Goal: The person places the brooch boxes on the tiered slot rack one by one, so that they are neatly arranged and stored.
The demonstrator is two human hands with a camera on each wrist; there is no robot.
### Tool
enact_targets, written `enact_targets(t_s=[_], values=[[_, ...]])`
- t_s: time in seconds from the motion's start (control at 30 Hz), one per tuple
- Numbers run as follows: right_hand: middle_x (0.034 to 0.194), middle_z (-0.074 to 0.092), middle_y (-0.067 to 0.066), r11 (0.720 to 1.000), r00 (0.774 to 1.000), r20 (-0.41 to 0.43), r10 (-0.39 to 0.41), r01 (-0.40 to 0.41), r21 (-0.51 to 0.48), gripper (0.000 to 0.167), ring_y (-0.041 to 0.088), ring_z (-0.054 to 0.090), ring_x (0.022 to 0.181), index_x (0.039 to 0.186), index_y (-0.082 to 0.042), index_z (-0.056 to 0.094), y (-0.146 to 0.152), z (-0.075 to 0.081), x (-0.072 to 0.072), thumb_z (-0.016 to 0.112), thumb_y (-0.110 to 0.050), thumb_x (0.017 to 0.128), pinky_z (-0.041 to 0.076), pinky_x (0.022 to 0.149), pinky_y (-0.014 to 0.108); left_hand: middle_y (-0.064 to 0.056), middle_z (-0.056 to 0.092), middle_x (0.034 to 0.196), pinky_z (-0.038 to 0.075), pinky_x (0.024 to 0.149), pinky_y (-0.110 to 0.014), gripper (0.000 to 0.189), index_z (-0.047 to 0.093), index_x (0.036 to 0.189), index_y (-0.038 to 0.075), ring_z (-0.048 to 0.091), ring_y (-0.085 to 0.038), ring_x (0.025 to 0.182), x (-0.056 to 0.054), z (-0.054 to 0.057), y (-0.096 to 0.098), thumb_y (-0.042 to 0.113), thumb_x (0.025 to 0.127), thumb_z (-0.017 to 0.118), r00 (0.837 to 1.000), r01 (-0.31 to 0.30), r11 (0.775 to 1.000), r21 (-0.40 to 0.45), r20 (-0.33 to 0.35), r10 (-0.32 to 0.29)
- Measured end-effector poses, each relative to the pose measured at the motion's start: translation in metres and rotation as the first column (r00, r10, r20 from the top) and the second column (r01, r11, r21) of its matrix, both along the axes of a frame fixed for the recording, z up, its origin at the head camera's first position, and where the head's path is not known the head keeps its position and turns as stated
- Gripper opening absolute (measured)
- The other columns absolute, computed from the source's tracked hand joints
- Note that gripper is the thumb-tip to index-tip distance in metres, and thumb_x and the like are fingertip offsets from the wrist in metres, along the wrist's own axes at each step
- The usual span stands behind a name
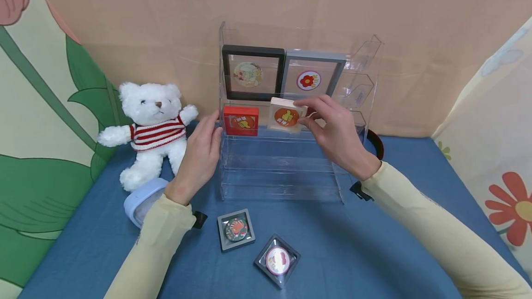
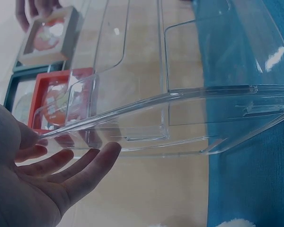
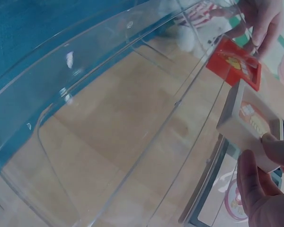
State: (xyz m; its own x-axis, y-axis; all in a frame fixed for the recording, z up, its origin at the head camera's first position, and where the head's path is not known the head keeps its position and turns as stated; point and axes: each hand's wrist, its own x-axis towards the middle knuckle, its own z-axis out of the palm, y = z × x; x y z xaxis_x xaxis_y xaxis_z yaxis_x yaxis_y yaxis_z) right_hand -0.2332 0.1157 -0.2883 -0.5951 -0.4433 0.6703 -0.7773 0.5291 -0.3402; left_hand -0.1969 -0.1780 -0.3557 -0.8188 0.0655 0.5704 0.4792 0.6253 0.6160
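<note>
My right hand [image 1: 334, 126] pinches a small cream-framed display case [image 1: 286, 115] by its right edge, thumb in front. An orange round badge with a yellow thumbs-up shows inside. The case is at a middle tier of the clear acrylic rack [image 1: 282, 165], right of a red-framed case [image 1: 241, 121]. My left hand [image 1: 201, 151] rests against the rack's left side, its fingers fairly straight along the panel edge. On the tier above stand a larger black frame [image 1: 253, 50] and a grey frame [image 1: 338, 61], which overlap the cream case in the right wrist view.
Two small cases, one grey [image 1: 223, 235] and one dark [image 1: 270, 273], lie on the blue cloth in front of the rack. A white teddy bear [image 1: 155, 105] sits at the left, behind a pale blue rounded object [image 1: 135, 200]. A dark red band [image 1: 376, 144] shows behind the rack's right side.
</note>
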Motion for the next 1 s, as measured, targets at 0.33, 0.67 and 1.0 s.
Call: enact_targets(t_s=[0.33, 0.67, 1.0], values=[[0.117, 0.065, 0.013, 0.999, 1.000, -0.001, -0.028, 0.028, -0.024, 0.037, 0.025, 0.065, 0.099, 0.123, -0.003, 0.069, -0.008, -0.005, -0.006, 0.076, 0.003, 0.087, 0.060, 0.082, 0.044, -0.017, 0.051, 0.143, 0.045, 0.106, -0.053, 0.049, 0.039, 0.153, 0.001, 0.052, -0.031, 0.128, -0.001, -0.001, 0.000, 0.008, 0.106, 0.051, 1.000, -0.001, 1.000, -0.005, -0.010, 0.001], [0.117, 0.065, 0.012, 0.999, 1.000, 0.007, -0.031, 0.031, -0.013, 0.037, 0.024, 0.064, 0.098, 0.123, -0.004, 0.068, -0.017, -0.009, -0.009, 0.075, 0.003, 0.088, 0.059, 0.083, 0.040, -0.018, 0.051, 0.143, 0.044, 0.106, -0.053, 0.050, 0.038, 0.153, 0.001, 0.052, -0.031, 0.128, 0.000, 0.000, 0.000, 0.007, 0.106, 0.050, 1.000, 0.002, 1.000, 0.004, 0.004, -0.002], [0.118, 0.064, 0.012, 0.999, 0.999, 0.007, -0.038, 0.038, 0.002, 0.035, 0.025, 0.064, 0.098, 0.123, -0.005, 0.068, -0.022, -0.014, -0.013, 0.075, 0.001, 0.089, 0.059, 0.083, 0.039, -0.019, 0.050, 0.144, 0.044, 0.107, -0.053, 0.050, 0.037, 0.154, 0.000, 0.051, -0.032, 0.130, 0.000, 0.000, -0.001, 0.008, 0.106, 0.051, 1.000, -0.004, 1.000, -0.009, 0.014, 0.004]])
